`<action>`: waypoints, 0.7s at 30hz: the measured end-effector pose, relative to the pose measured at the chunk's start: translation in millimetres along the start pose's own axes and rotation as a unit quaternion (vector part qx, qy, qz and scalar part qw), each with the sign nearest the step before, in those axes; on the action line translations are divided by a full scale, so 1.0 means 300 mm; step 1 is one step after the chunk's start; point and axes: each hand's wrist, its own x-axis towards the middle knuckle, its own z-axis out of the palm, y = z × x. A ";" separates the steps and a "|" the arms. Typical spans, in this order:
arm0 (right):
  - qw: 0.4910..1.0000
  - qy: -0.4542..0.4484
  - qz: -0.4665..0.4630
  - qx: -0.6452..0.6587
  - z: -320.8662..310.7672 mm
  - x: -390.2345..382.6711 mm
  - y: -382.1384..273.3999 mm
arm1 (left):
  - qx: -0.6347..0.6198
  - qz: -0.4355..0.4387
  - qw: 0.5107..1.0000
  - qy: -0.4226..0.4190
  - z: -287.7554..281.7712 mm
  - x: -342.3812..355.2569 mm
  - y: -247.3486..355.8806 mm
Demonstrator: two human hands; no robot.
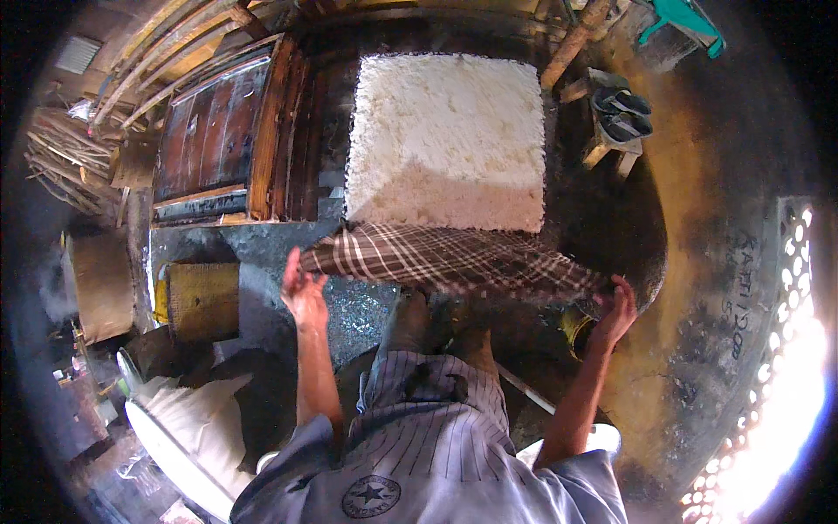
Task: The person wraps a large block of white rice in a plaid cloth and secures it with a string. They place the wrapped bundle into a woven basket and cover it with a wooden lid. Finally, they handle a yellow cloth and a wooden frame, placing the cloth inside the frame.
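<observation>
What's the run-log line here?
left hand: grips brown checked cloth, left end | right hand: grips right end | cloth: along near edge of rough cream square slab | nearby: black sandals on wooden stool

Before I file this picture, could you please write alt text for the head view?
A person's left hand and right hand hold a brown checked cloth by opposite ends, along the near edge of a pale, rough-surfaced square slab. Left of the slab is a dark wooden panel; to its right, dark sandals rest on a wooden stool.
</observation>
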 end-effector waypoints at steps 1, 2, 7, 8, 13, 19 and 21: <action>0.998 -0.042 0.024 0.048 0.058 0.045 -0.078 | 0.100 0.041 0.994 0.006 0.084 0.077 0.065; 0.990 -0.061 -0.031 -0.120 0.120 0.097 -0.133 | 0.200 0.085 0.976 0.012 0.147 0.167 0.102; 0.865 -0.078 -0.215 -0.447 0.360 0.464 -0.157 | 0.537 0.263 0.802 -0.008 0.210 0.764 0.031; 0.862 -0.117 -0.223 -0.440 0.323 0.617 -0.098 | 0.538 0.288 0.792 -0.024 0.248 0.885 -0.011; 0.923 -0.163 -0.060 -0.343 0.740 0.876 -0.070 | 0.309 -0.079 0.945 -0.073 0.218 1.281 -0.316; 0.896 -0.181 0.047 -0.403 0.768 1.141 0.045 | 0.576 -0.250 0.751 -0.205 0.219 1.419 -0.416; 0.877 -0.211 0.036 -0.431 0.753 1.185 0.029 | 0.678 -0.011 0.659 -0.325 0.237 1.424 -0.270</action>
